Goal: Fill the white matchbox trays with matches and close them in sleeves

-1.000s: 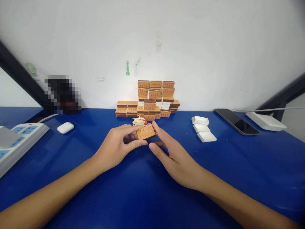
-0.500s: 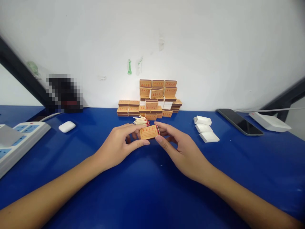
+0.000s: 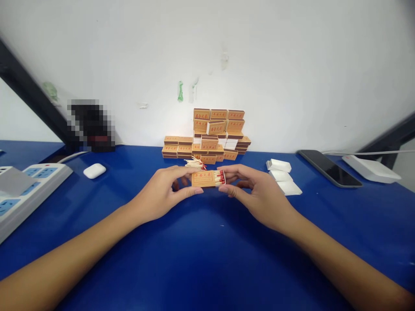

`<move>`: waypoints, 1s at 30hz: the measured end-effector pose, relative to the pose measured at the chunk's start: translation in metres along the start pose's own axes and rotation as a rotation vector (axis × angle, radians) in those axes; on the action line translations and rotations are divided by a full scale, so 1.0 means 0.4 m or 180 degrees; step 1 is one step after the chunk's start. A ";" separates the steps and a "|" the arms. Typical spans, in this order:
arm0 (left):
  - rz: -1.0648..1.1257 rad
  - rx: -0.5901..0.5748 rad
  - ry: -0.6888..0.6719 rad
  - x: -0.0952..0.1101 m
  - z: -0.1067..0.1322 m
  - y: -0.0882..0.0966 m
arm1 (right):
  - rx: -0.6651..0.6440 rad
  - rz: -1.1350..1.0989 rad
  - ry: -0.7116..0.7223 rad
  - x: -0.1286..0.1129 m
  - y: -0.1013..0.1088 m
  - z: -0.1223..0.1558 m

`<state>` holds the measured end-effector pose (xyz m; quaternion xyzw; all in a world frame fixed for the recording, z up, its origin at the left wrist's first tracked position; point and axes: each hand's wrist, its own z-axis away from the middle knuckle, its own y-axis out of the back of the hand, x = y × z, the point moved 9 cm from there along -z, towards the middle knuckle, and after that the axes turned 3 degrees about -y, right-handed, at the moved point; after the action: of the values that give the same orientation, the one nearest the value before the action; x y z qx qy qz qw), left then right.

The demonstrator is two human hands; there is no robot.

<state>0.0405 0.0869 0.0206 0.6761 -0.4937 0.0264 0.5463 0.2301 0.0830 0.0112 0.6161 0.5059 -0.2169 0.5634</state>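
Observation:
Between my hands is a matchbox [image 3: 202,179] with a tan sleeve and red lettering. My left hand [image 3: 167,190] grips the sleeve from the left, thumb in front. My right hand [image 3: 256,190] pinches the right end of the white inner tray [image 3: 224,177], which is slid partly out of the sleeve. Red-headed matches [image 3: 218,177] lie in the exposed part of the tray. Just behind the matchbox sits a loose pile of matches [image 3: 194,163] on the blue table. Some fingers of both hands are hidden behind the box.
Many matchboxes [image 3: 209,143] are stacked against the wall. White empty-looking trays [image 3: 279,166] lie to the right, near a phone [image 3: 329,167] and a white box-shaped device [image 3: 371,168]. At left are a power strip [image 3: 39,183] and a white earbud case [image 3: 94,171].
The inner tray has been drawn out to the right, baring more of the matches. My right hand has moved right with it, while the left keeps hold of the sleeve.

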 end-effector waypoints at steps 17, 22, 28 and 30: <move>-0.0025 -0.0031 -0.0037 -0.004 0.000 0.001 | -0.0187 -0.0868 -0.0647 0.025 -0.026 -0.002; -0.0124 -0.0047 -0.0065 0.002 0.000 -0.002 | -0.0216 -0.0912 -0.0742 0.031 -0.029 0.001; -0.0297 -0.0078 -0.0146 0.009 0.002 -0.004 | -0.0246 -0.0986 -0.0798 0.037 -0.035 0.004; -0.0343 -0.0067 -0.0146 0.010 0.002 -0.003 | -0.0233 -0.1011 -0.0831 0.039 -0.036 0.004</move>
<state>0.0430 0.0834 0.0215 0.6963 -0.4693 -0.0237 0.5425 0.2244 0.0853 -0.0093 0.4743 0.5269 -0.3625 0.6050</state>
